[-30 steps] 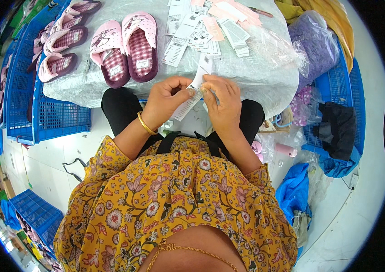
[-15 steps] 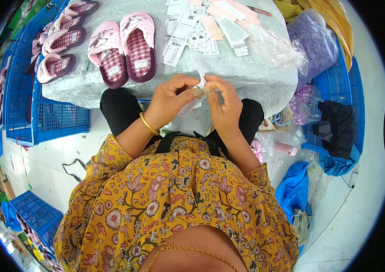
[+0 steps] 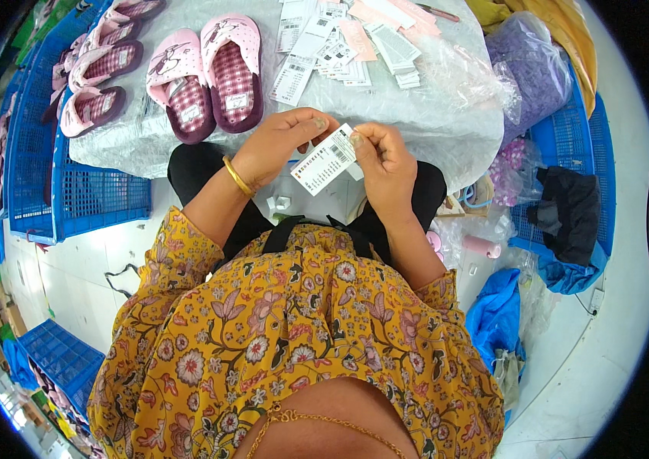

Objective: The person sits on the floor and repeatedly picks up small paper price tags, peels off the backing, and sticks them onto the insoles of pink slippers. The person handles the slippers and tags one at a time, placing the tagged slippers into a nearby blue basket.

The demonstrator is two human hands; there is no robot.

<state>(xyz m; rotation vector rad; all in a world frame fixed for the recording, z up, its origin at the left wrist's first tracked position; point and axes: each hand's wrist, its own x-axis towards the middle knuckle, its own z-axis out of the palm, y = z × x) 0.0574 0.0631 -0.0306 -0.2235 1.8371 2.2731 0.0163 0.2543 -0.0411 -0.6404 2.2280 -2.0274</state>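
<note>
My right hand (image 3: 384,159) pinches a white printed paper tag (image 3: 323,162) by its upper right corner, in front of the table edge. The tag hangs at a slant with its printed face up; a pale piece of paper shows behind its right side. Close by, my left hand (image 3: 282,141) is closed, its thumb against the curled index finger, fingertips near the tag's upper left edge. Whatever those fingers hold is hidden. Beyond my left hand, a pair of pink slippers (image 3: 230,46) with plaid insoles lies on the table.
Loose tags (image 3: 294,76), white and peach, lie spread on the plastic-covered table (image 3: 447,138), with a pen (image 3: 439,13) behind. More slippers (image 3: 94,111) sit at the left edge above a blue crate (image 3: 103,203). At right are a bagged purple bundle (image 3: 527,69) and another blue crate (image 3: 606,153).
My left hand has drawn back a little to the left and up from the tag. The tag now lies flatter, its printed face showing more fully, in my right hand.
</note>
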